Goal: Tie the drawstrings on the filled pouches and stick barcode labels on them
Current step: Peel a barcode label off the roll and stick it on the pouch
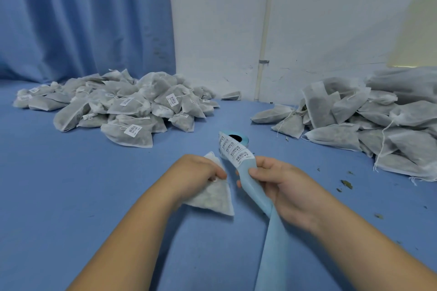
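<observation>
pinching gauzy pouch [212, 196], glossy label strip [245, 166]

a single head-worn wide-angle view looks forward and down, close over the blue cloth-covered table [71, 184], facing the white painted wall [319, 19].

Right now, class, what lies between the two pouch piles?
In the head view, the label roll lies between the labelled pile and unlabelled pile; one stray pouch lies farther back.

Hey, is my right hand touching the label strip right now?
Touching. The head view shows the right hand pinching the label strip between thumb and fingers, just below the last printed labels.
</observation>
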The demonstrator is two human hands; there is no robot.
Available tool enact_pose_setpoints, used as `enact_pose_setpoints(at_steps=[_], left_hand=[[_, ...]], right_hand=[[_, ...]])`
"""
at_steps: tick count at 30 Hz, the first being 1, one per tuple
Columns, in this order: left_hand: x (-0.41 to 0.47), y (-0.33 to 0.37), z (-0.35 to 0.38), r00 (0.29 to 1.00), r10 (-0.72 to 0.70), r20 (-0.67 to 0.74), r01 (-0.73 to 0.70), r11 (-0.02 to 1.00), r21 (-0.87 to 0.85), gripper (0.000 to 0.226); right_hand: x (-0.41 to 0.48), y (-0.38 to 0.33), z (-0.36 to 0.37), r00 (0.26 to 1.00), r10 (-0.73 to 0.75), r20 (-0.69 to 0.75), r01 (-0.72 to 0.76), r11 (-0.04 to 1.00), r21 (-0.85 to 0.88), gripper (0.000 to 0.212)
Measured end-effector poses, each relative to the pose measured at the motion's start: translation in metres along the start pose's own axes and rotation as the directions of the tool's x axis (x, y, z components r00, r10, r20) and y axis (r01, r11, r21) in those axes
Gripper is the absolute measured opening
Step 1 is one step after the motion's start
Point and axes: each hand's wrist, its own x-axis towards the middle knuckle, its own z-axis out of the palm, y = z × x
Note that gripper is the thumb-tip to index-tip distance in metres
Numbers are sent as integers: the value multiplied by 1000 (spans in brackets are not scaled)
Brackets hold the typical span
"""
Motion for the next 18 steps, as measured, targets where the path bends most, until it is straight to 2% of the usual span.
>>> enact_pose_setpoints(at_steps=[3, 6, 10, 13, 16, 18], left_hand=[[-4, 3, 2, 992, -3, 123, 10, 999, -52, 37], [-9, 6, 2, 977, 17, 212, 21, 984, -176, 41], [-6, 4, -3, 969, 18, 246, 74, 929, -362, 42], [-5, 5, -4, 954, 33, 298, 116, 877, -467, 33], [-7, 4, -3, 968, 46, 246, 66, 900, -430, 35], [-10, 6, 0, 971, 92, 222, -11, 940, -340, 16]], right_hand=[[2, 5, 3, 998, -41, 42, 36, 993, 116, 13], [3, 12, 4, 998, -37, 46, 31, 992, 122, 19], [2, 17, 6, 999, -27, -46, 25, 999, -37, 13], [0, 19, 8, 995, -17, -100, 4, 991, -132, 13], [-2, 20, 11, 989, -33, -143, 2, 978, -210, 18], [-2, 21, 11, 982, -54, -182, 3, 962, -273, 20]])
